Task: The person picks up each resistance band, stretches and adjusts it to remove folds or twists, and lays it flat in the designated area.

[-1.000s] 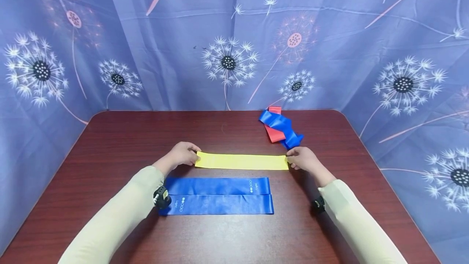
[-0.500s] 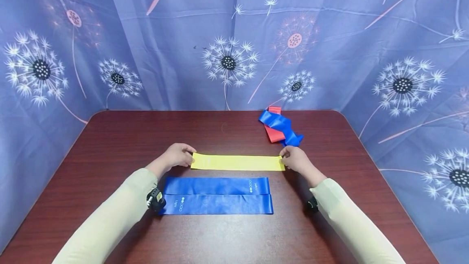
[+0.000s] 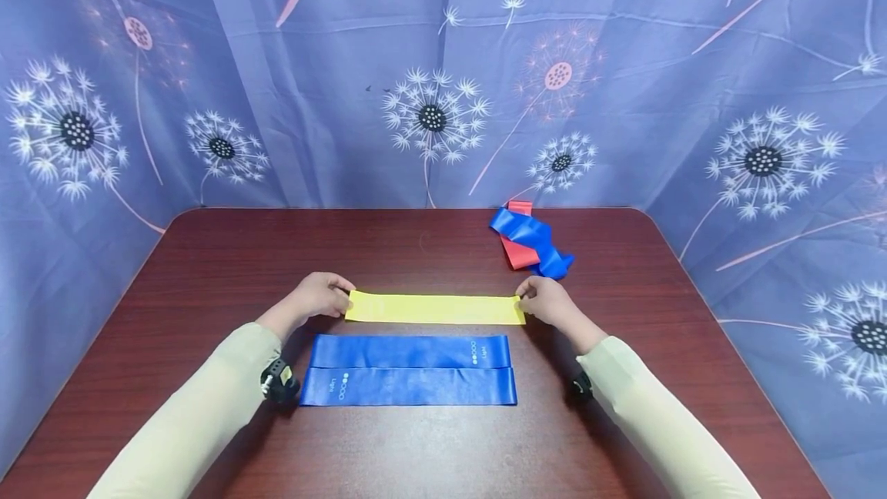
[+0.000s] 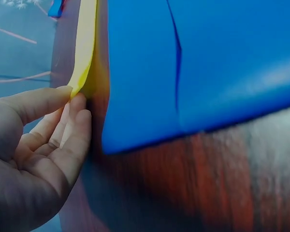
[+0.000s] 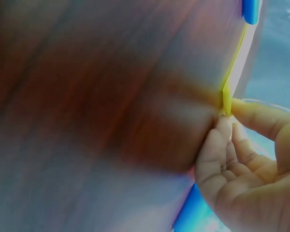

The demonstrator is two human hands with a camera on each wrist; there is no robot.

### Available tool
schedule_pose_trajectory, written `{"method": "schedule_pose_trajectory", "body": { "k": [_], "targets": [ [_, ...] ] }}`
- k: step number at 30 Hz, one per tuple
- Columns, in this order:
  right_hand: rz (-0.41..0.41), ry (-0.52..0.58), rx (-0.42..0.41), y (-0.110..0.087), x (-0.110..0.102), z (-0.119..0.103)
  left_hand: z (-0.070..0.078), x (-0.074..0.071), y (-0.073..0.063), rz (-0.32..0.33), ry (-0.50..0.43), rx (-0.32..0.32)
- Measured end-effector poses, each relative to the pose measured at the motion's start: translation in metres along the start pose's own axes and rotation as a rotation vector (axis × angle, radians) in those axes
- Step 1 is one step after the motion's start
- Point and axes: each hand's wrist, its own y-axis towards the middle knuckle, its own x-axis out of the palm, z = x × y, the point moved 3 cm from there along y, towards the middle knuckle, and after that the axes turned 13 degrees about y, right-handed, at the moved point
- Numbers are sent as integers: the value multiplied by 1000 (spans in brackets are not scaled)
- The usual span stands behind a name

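A flat yellow resistance band [image 3: 435, 309] stretches straight between both hands, just beyond two blue bands. My left hand [image 3: 320, 295] pinches its left end between thumb and fingers, as the left wrist view shows close up on the yellow band [image 4: 85, 53]. At the other end my right hand [image 3: 547, 300] pinches the band the same way; in the right wrist view its yellow tip [image 5: 226, 100] sits between thumb and forefinger. The two blue bands, a far one [image 3: 409, 351] and a near one [image 3: 423, 387] printed "Light", lie flat edge to edge in front of it.
Toward the back right, a crumpled blue band [image 3: 530, 231] lies over a red band [image 3: 520, 255], close beyond my right hand. The dark wooden table [image 3: 443, 445] ends at a blue dandelion-print curtain [image 3: 333, 98] behind and at both sides.
Both hands have moved left together, carrying the yellow band leftward and slightly nearer the blue bands. The flat blue bands and the crumpled pair stay put.
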Motion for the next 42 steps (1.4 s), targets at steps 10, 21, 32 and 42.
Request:
{"method": "schedule_pose_trajectory", "body": {
  "k": [10, 21, 32, 42],
  "targets": [
    [-20, 30, 7, -2, 9, -8, -10, -6, -9, 4, 6, -16],
    [-50, 70, 8, -1, 19, -9, -14, -12, -20, 23, 31, -28],
    [-76, 118, -14, 0, 22, -10, -23, -17, -25, 31, 73, -31],
    [-107, 102, -35, 2, 23, -10, -23, -18, -30, 8, 47, -26]
  ]
}}
